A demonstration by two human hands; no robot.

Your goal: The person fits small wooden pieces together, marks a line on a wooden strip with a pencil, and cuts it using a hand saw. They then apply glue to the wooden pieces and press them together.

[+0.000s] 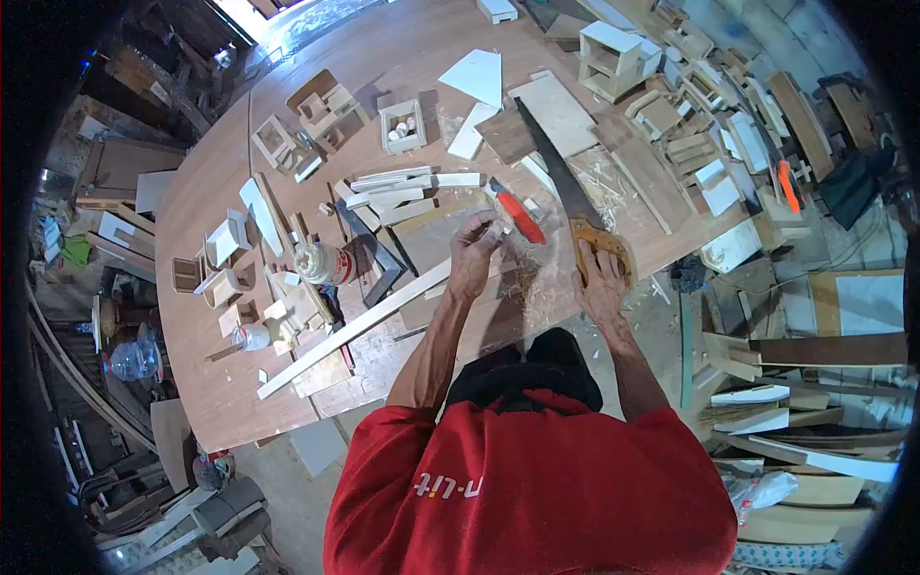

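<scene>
On the wooden handle of a hand saw (561, 172) rests my right hand (602, 276), its fingers lying over the grip. The saw's dark blade points away across the table. My left hand (477, 251) is closed at the end of a long white wooden strip (355, 331), which runs diagonally to the lower left. A small pale bit shows at its fingertips. Just right of my left hand lies a red-handled tool (519, 216). Sawdust and shavings (517, 278) are scattered between both hands.
The brown table (192, 383) bears short white strips (393, 187), a jar with a red label (324, 264), a dark metal square (379, 259), a small box with round pieces (402, 126) and several small wooden frames. Wood offcuts are piled right of the table.
</scene>
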